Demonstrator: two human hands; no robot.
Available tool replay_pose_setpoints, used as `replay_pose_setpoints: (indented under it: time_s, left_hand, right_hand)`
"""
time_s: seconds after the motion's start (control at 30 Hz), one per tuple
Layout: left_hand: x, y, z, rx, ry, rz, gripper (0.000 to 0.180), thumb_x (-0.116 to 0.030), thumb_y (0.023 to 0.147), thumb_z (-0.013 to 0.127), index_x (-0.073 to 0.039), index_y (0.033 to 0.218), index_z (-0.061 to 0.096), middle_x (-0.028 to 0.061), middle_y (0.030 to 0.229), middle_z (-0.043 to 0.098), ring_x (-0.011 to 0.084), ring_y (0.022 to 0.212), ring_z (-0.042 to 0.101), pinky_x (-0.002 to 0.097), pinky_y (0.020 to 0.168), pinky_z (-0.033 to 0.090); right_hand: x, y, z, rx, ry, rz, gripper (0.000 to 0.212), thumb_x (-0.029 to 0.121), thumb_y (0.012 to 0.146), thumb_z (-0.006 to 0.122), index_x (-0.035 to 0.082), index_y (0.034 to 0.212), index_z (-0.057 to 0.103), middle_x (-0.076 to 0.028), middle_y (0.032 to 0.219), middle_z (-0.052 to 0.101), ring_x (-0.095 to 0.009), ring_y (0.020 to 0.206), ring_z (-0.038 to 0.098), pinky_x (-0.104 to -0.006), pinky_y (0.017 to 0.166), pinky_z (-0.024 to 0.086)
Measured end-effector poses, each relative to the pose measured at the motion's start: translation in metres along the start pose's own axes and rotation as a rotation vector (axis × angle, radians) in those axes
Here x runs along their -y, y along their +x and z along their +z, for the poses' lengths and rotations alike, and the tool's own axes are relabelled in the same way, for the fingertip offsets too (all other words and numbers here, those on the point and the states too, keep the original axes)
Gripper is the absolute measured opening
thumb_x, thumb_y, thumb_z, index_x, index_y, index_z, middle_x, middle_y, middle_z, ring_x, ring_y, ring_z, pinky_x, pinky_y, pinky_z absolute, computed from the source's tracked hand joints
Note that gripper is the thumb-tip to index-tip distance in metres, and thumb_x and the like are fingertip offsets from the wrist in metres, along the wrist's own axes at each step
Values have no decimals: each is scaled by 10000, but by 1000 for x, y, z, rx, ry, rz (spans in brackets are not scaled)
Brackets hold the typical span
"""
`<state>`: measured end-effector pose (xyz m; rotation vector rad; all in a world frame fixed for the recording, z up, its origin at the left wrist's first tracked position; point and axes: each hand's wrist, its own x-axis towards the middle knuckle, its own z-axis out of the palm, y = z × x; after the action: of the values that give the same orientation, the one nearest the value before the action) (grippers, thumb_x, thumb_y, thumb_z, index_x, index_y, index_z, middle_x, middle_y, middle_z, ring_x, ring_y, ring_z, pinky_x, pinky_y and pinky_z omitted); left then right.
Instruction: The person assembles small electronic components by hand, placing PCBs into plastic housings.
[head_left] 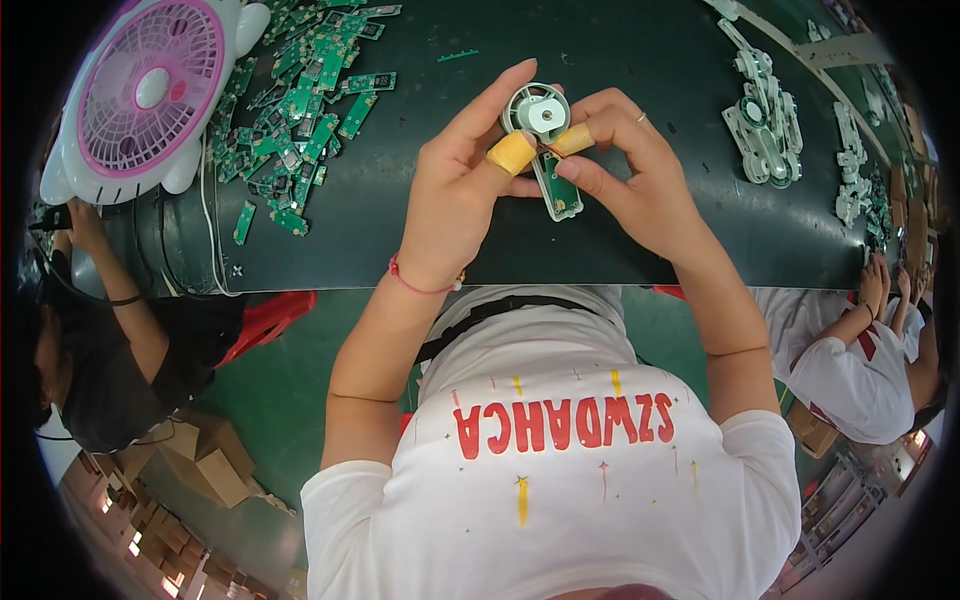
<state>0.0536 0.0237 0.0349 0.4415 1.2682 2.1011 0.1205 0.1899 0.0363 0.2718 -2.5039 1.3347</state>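
Note:
Over the dark green worktop, my left hand is closed around a pale green plastic casing. The casing has a round head with a white hub in its middle and a narrow handle pointing toward me. A green circuit board lies inside the handle. Thin reddish wires show between the head and the board. At those wires, my right hand pinches with thumb and forefinger; the fingertips partly hide what they grip. Yellow wrapping covers my left thumb and right forefinger.
Many loose green circuit boards lie heaped at the left, beside a pink-and-white fan. Pale green casings are piled at the right, with another row farther right. People sit on both sides. A white cable hangs at the left table edge.

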Motion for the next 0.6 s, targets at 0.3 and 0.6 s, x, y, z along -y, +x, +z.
replay_pose_setpoints:
  time_s: [0.3, 0.6]
  left_hand:
    - [0, 1, 7, -50, 42, 20, 477, 27, 891, 424, -54, 1357, 363, 151, 1246, 512, 205, 1039, 573, 298, 792, 540]
    - [26, 13, 17, -128, 199, 333, 667, 22, 846, 540, -46, 1408, 189, 159, 1279, 449, 204, 1136, 491, 297, 941, 399]
  right_hand:
    - [4, -5, 12, -233, -100, 153, 325, 138, 749, 713, 8, 975, 519, -103, 942, 551, -198, 842, 564, -314, 706, 468]
    - [11, 5, 13, 174, 535, 546, 165, 140, 926, 497, -16, 936, 551, -60, 769, 611, -110, 692, 615, -246, 604, 506]
